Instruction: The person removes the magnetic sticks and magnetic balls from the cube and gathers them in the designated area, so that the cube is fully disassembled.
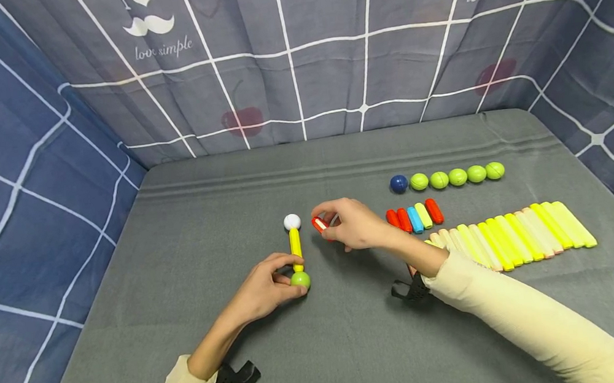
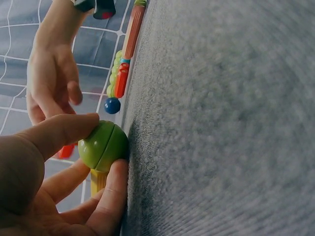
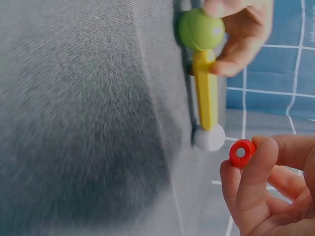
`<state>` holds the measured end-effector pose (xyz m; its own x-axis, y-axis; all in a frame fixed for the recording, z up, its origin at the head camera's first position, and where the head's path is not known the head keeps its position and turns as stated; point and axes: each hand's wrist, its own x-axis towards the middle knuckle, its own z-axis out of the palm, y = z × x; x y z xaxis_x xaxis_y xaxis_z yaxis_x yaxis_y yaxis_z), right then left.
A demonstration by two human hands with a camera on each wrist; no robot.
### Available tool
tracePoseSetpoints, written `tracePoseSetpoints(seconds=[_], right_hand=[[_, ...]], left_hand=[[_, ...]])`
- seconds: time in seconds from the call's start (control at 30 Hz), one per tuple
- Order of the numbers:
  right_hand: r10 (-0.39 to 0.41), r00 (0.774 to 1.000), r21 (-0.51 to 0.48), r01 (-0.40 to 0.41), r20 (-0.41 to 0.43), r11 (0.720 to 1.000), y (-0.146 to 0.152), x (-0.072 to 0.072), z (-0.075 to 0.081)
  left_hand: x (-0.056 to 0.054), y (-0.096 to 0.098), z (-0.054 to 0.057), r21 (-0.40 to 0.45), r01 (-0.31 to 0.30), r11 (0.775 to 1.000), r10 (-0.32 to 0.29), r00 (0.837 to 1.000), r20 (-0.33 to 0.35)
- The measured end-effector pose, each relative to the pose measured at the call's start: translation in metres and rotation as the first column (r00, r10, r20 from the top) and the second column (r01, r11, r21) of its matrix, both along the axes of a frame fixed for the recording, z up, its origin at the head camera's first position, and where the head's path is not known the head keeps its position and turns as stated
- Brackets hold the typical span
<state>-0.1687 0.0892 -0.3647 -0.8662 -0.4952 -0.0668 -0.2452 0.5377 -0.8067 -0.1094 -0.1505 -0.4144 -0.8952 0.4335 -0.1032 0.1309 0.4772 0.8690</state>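
My left hand point(image 1: 265, 289) pinches a green ball point(image 1: 301, 280) low on the grey cloth. A yellow rod point(image 1: 296, 248) runs from that ball to a white ball point(image 1: 291, 222), the three joined in a line. In the left wrist view, thumb and fingers sit around the green ball point(image 2: 103, 146), which has a seam across it. My right hand point(image 1: 356, 224) holds a short red rod point(image 1: 319, 224) between thumb and fingers, to the right of the white ball. In the right wrist view the red rod point(image 3: 241, 153) shows its round end with a pale metallic centre.
At the back right a dark blue ball point(image 1: 399, 184) and several green balls point(image 1: 458, 177) form a row. Short red, blue and yellow rods point(image 1: 415, 218) lie in front of them. A long row of yellow and pinkish rods point(image 1: 517, 236) stretches rightward, partly behind my right forearm.
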Motion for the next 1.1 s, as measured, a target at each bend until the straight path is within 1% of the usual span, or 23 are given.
tracePoseSetpoints(seconds=[0.17,0.37,0.4,0.47,0.6,0.67,0.8,1.03,1.1], right_hand=[[-0.027,1.0,-0.044,0.027,0.0,0.999,0.023,0.007,0.006],[-0.077,0.997,-0.086,0.077,-0.004,0.993,0.058,0.014,0.006],[-0.087,0.996,-0.081,0.086,-0.017,0.993,0.064,0.015,0.006],[-0.113,0.993,-0.073,0.112,-0.017,0.991,0.077,0.018,0.005],[-0.17,0.985,-0.041,0.17,-0.006,0.985,0.103,0.024,0.004],[-0.198,0.98,-0.034,0.198,0.011,0.98,0.116,0.027,0.004],[-0.251,0.968,-0.011,0.251,0.018,0.968,0.14,0.03,0.002],[-0.312,0.95,0.038,0.313,-0.021,0.949,0.17,0.034,-0.009],[-0.325,0.946,0.042,0.325,-0.004,0.945,0.176,0.033,-0.01]], left_hand=[[0.0,0.0,0.0,-0.008,-0.002,1.0,0.001,1.0,-0.009],[0.001,-0.002,-0.001,-0.001,0.019,1.0,-0.019,1.0,-0.023],[0.001,-0.002,-0.001,-0.001,0.021,1.0,-0.021,1.0,-0.024],[0.0,-0.002,-0.001,0.001,0.022,1.0,-0.022,0.999,-0.026],[0.0,-0.002,0.0,0.0,0.019,1.0,-0.019,1.0,-0.024],[0.0,-0.001,0.0,0.002,0.018,1.0,-0.018,1.0,-0.02],[0.001,-0.001,0.001,0.007,0.018,1.0,-0.018,1.0,-0.015],[0.001,-0.002,0.001,0.015,0.02,1.0,-0.02,1.0,-0.011],[0.001,-0.002,0.001,0.016,0.022,1.0,-0.022,1.0,-0.011]])
